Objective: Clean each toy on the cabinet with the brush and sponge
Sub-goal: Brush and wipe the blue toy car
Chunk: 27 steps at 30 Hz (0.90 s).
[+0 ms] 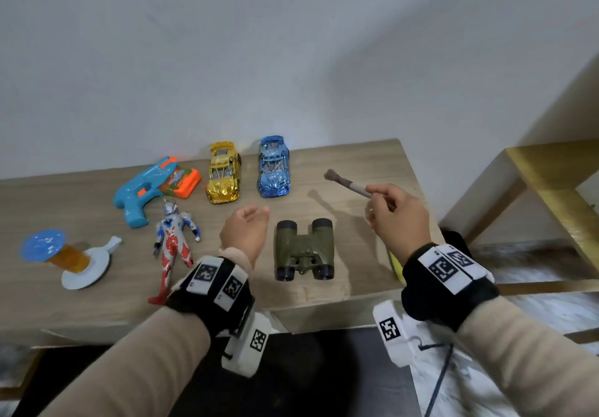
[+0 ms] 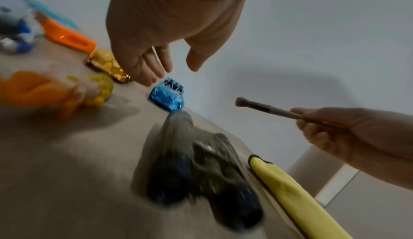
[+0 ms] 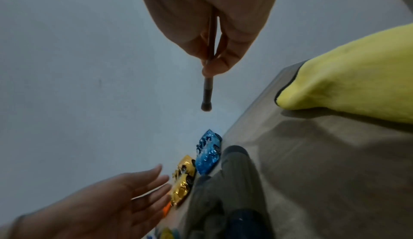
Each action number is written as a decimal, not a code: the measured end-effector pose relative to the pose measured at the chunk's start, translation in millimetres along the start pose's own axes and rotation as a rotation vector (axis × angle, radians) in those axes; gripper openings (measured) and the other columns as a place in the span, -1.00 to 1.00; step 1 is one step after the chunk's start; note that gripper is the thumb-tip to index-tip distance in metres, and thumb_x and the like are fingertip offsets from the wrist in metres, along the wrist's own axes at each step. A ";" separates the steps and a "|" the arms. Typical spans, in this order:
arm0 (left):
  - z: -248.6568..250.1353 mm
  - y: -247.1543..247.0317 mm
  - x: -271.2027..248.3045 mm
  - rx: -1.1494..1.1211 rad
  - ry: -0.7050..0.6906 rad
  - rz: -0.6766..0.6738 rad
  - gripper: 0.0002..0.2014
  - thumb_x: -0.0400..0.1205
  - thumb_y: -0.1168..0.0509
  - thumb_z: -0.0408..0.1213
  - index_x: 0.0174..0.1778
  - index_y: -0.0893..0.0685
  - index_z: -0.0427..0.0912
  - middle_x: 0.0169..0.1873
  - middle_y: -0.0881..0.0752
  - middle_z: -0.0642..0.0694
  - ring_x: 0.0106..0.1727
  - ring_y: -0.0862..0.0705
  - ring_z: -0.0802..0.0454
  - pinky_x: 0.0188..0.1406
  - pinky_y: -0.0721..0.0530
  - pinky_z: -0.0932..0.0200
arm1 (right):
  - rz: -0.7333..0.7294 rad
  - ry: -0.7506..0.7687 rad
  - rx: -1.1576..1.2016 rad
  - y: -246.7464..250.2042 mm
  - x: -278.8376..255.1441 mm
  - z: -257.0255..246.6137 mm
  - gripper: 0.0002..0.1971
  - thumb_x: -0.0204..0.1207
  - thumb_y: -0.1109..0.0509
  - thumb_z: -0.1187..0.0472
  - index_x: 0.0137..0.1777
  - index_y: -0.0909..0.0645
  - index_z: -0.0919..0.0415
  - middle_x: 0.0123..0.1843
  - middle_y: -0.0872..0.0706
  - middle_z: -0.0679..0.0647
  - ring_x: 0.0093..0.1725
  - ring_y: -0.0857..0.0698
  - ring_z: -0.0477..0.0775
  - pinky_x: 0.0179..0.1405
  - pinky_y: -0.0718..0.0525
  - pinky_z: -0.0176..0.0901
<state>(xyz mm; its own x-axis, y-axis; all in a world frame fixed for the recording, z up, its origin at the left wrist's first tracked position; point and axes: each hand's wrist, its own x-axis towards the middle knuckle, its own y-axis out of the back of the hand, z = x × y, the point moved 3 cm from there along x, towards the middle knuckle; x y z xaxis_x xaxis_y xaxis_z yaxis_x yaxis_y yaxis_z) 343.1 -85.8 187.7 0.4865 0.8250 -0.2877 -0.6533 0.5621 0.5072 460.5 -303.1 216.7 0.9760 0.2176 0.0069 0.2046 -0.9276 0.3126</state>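
Observation:
My right hand (image 1: pixel 387 206) pinches a thin brush (image 1: pixel 346 184) in the air, bristles pointing left toward the blue toy car (image 1: pixel 274 166); the brush (image 3: pixel 208 90) shows in the right wrist view too. My left hand (image 1: pixel 251 217) hovers empty with relaxed fingers between the gold toy car (image 1: pixel 223 173) and the green binoculars (image 1: pixel 304 249). Its fingers (image 2: pixel 147 69) reach toward the blue car (image 2: pixel 168 96). A yellow sponge cloth (image 2: pixel 297 195) lies at the cabinet's right edge, mostly hidden behind my right wrist in the head view.
On the wooden cabinet top (image 1: pixel 356 164) also lie a blue and orange water gun (image 1: pixel 142 189), a red and blue action figure (image 1: pixel 173 245) and a blue-topped spinner toy on a white base (image 1: pixel 64 256). A wooden shelf (image 1: pixel 551 183) stands to the right.

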 end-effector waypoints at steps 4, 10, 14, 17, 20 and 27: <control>30.1 -5.6 44.3 0.182 -0.062 -0.064 -0.46 0.60 -0.33 0.02 0.45 -0.49 -0.14 0.37 -0.60 -0.06 0.38 -0.56 -0.10 0.43 -0.50 -0.04 | -0.020 -0.057 0.143 -0.2 -1.2 -14.5 -0.80 0.57 -0.25 0.28 -0.03 -0.69 0.03 -0.30 -0.73 0.07 -0.37 -0.69 0.00 -0.29 -0.70 -0.05; 40.5 -24.1 96.5 0.449 -0.117 -0.203 -0.44 0.56 -0.36 0.06 0.31 -0.56 -0.30 0.23 -0.67 -0.22 0.24 -0.64 -0.21 -0.01 -0.51 0.12 | 0.027 -0.058 0.233 -5.3 -0.3 -27.8 -0.81 0.58 -0.26 0.34 0.00 -0.68 0.12 -0.23 -0.73 0.14 -0.33 -0.69 0.00 -0.36 -0.69 -0.22; 34.9 -37.8 123.2 0.445 -0.142 -0.244 -0.46 0.48 -0.48 -0.02 0.28 -0.57 -0.25 0.21 -0.70 -0.20 0.23 -0.66 -0.20 0.07 -0.57 0.10 | 0.081 -0.072 0.247 -9.5 -0.5 -27.7 -0.81 0.58 -0.26 0.36 -0.03 -0.68 0.11 -0.26 -0.73 0.16 -0.39 -0.67 -0.07 -0.42 -0.68 -0.30; 31.9 -46.2 135.1 0.422 -0.172 -0.228 -0.35 0.35 -0.58 0.01 0.27 -0.56 -0.20 0.18 -0.73 -0.16 0.22 -0.68 -0.17 0.20 -0.63 0.05 | 0.115 -0.070 0.232 -12.4 -1.5 -28.4 -0.80 0.58 -0.25 0.39 -0.05 -0.68 0.14 -0.28 -0.71 0.17 -0.44 -0.65 -0.14 -0.47 -0.66 -0.36; 28.7 -54.1 143.6 0.426 -0.206 -0.227 -0.33 0.23 -0.60 0.10 0.19 -0.62 -0.13 0.08 -0.78 -0.11 0.12 -0.72 -0.13 0.16 -0.68 0.00 | 0.140 -0.081 0.230 -15.7 -2.6 -28.7 -0.81 0.58 -0.25 0.40 -0.03 -0.67 0.17 -0.29 -0.70 0.19 -0.47 -0.64 -0.17 -0.49 -0.65 -0.39; 29.3 -53.2 149.1 0.330 -0.241 -0.262 -0.29 0.18 -0.65 0.04 0.20 -0.58 -0.10 0.09 -0.76 -0.07 0.08 -0.73 -0.09 0.14 -0.70 -0.01 | 0.160 -0.087 0.195 -19.9 -3.5 -33.8 -0.82 0.59 -0.25 0.39 0.01 -0.67 0.22 -0.27 -0.70 0.21 -0.45 -0.65 -0.16 -0.47 -0.66 -0.38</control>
<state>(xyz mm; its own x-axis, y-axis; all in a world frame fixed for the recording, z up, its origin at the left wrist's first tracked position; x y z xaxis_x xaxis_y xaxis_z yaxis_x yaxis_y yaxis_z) 467.3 5.6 141.5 0.7559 0.5994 -0.2634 -0.2913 0.6682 0.6846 450.5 -275.2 242.6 0.9981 0.0445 -0.0424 0.0495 -0.9909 0.1255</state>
